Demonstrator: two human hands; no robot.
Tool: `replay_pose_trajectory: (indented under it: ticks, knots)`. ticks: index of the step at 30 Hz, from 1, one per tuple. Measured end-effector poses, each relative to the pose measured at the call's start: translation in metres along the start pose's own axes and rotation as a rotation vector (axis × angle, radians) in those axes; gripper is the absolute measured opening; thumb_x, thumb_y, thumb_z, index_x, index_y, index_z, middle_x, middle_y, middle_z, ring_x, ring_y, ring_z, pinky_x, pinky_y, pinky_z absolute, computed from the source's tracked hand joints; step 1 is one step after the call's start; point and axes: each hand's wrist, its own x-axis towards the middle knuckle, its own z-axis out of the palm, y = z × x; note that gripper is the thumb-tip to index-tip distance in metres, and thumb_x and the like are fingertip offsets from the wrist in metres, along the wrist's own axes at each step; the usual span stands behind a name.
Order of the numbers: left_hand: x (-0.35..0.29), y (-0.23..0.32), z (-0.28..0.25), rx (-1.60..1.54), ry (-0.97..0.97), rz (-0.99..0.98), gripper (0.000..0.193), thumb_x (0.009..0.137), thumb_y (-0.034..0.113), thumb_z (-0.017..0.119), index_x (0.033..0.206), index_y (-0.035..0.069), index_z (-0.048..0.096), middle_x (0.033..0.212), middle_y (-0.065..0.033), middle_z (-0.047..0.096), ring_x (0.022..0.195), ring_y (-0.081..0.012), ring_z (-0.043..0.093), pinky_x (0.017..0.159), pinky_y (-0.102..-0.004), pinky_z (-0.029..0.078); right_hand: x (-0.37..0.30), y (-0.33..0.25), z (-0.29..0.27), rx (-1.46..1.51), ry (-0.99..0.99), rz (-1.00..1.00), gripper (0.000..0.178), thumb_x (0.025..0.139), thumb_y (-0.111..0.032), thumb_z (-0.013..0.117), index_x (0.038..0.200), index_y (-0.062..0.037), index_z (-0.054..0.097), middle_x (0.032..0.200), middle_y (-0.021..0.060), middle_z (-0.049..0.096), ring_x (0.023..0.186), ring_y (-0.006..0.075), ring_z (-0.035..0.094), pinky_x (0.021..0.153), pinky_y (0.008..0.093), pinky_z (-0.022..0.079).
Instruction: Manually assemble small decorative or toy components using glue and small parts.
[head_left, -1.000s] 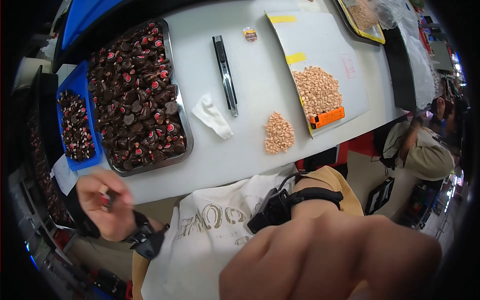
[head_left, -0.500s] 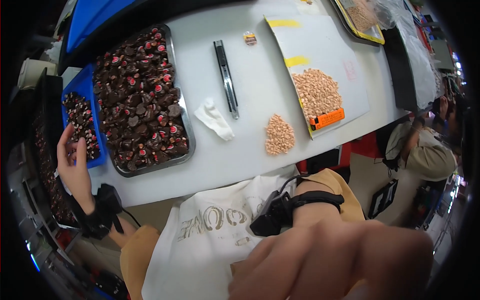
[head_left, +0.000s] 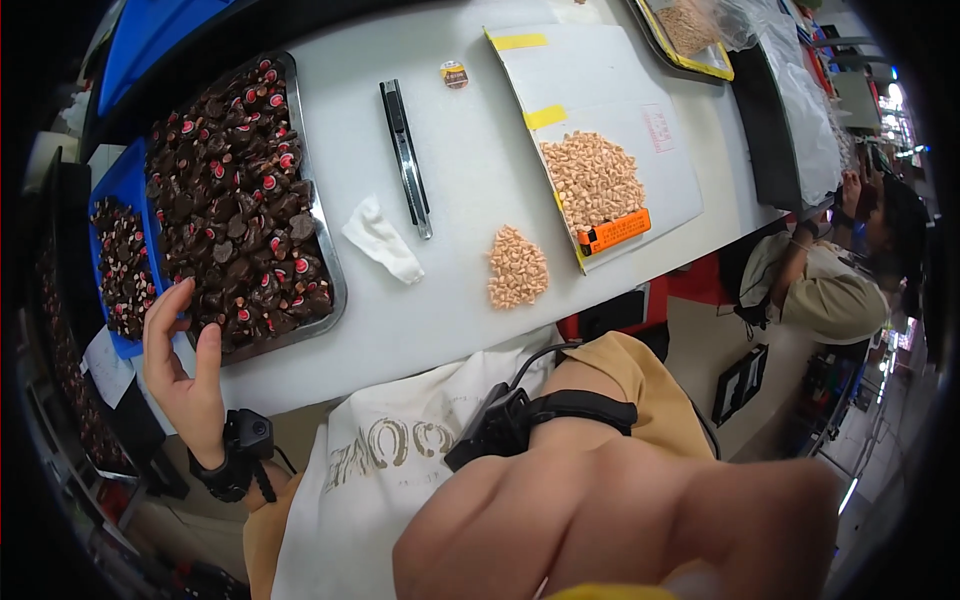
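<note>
Metal tray (head_left: 336, 262) | L hand (head_left: 183, 372) open at edge | R hand (head_left: 610, 525) close to cam

head-worn fisheye, looking steeply down, table (head_left: 470, 180)

bright, even light; fisheye-warped dark edges

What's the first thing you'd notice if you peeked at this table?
The big metal tray at the table's left, heaped with dark brown pieces with red dots, grabs the eye first; the left hand is open at its near corner. Next come the peach-coloured bits piled mid-table and more on the white board. The right hand fills the bottom, blurry and close.
</note>
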Motion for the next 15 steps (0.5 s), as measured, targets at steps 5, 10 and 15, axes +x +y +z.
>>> replay_pose_trajectory:
  ticks: [5, 10, 15]
  knots:
    - [-0.007, -0.007, 0.001, -0.047, 0.026, -0.007, 0.036, 0.076, 0.002, 0.061, 0.112, 0.000, 0.057, 0.115, -0.0093, 0.058, 0.107, -0.0191, 0.051, 0.090, -0.0277, 0.036, -0.009, -0.004, 0.004, 0.065, -0.024, 0.015, 0.036, 0.088, -0.031, 0.060, 0.105, -0.0133, 0.034, 0.069, 0.0077, 0.063, 0.057, 0.0217, 0.059, 0.053, 0.0314, 0.045]
    - [-0.003, -0.001, 0.002, -0.075, 0.060, -0.005, 0.035, 0.077, 0.001, 0.060, 0.111, -0.001, 0.057, 0.114, -0.0100, 0.058, 0.107, -0.0193, 0.051, 0.090, -0.0286, 0.036, 0.004, 0.006, 0.008, 0.118, -0.045, 0.017, 0.036, 0.088, -0.031, 0.060, 0.105, -0.0133, 0.034, 0.068, 0.0078, 0.063, 0.057, 0.0217, 0.059, 0.052, 0.0313, 0.045]
    - [-0.004, -0.008, -0.001, -0.061, 0.079, -0.006, 0.035, 0.077, 0.001, 0.060, 0.111, -0.001, 0.057, 0.115, -0.0105, 0.057, 0.107, -0.0196, 0.051, 0.090, -0.0287, 0.036, -0.007, -0.027, -0.017, 0.150, -0.053, 0.027, 0.035, 0.089, -0.031, 0.060, 0.105, -0.0132, 0.034, 0.068, 0.0079, 0.063, 0.057, 0.0217, 0.059, 0.051, 0.0312, 0.045]
